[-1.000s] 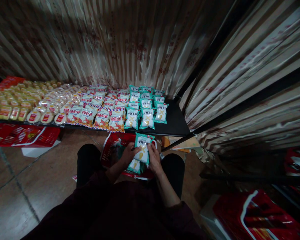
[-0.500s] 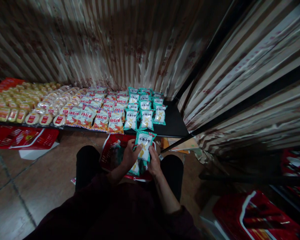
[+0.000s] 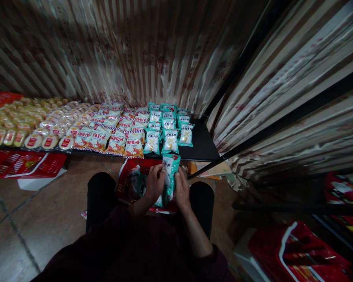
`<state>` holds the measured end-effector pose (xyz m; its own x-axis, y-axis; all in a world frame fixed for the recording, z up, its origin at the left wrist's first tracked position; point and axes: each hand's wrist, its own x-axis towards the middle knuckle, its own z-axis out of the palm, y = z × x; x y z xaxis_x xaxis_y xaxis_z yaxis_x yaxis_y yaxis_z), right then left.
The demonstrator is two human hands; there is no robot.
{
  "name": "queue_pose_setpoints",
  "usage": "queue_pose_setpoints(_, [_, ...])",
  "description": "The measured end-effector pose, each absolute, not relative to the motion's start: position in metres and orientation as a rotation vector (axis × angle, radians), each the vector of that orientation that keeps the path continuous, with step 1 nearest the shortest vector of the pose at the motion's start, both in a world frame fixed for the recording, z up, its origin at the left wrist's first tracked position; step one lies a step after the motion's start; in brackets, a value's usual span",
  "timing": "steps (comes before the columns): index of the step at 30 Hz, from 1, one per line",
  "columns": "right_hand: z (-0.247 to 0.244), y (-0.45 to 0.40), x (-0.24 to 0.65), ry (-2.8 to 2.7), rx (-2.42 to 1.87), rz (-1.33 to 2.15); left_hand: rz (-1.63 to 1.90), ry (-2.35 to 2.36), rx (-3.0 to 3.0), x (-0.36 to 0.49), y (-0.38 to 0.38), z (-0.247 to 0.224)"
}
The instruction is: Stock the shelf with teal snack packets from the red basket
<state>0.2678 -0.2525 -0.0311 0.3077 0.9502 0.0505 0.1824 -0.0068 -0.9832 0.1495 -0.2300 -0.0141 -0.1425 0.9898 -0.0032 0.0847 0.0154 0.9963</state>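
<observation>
Head view: one green snack bag [image 3: 173, 163] is held up between both hands, just below the front edge of the black shelf [image 3: 204, 143]. Its top end is pointed toward the shelf, its printed front is turned partly aside. Grip of the left hand [image 3: 155, 182]: closed, bag's left side pinched between thumb and fingers. Grip of the right hand [image 3: 182, 190]: closed on the bag's right side, fingers laid along the edge. More green packaging [image 3: 170, 192] is seen right below, between the palms; whether it is held or just resting cannot be told. All of this is positioned over a red carrier bag [image 3: 122, 178], set between the knees [image 3: 101, 194], with other packs dimly visible inside. On the shelf, left to right: yellow wrapped cakes [image 3: 10, 137], round cakes with red labels [image 3: 50, 141], orange-and-white snack bags [image 3: 134, 144], then green shelf bags [image 3: 170, 140] laid in three overlapping columns. The shelf is backed by a striped curtain [image 3: 129, 55]. Another red bag [image 3: 8, 162] is partly covered by the shelf's left part; a third red bag [image 3: 312, 250] is placed at lower right, beside a white box [image 3: 248, 252].
</observation>
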Motion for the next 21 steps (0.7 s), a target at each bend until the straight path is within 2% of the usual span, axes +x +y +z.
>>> queue_pose_setpoints(6, [-0.032, -0.253, 0.269, -1.277, -1.462, 0.724, 1.127, 1.205, 0.92, 0.152, -0.233, -0.019])
queue_pose_setpoints(21, [-0.027, -0.258, 0.265, -1.364, -1.403, 0.596, 1.092, 1.074, 0.537, 0.148, -0.232, -0.007])
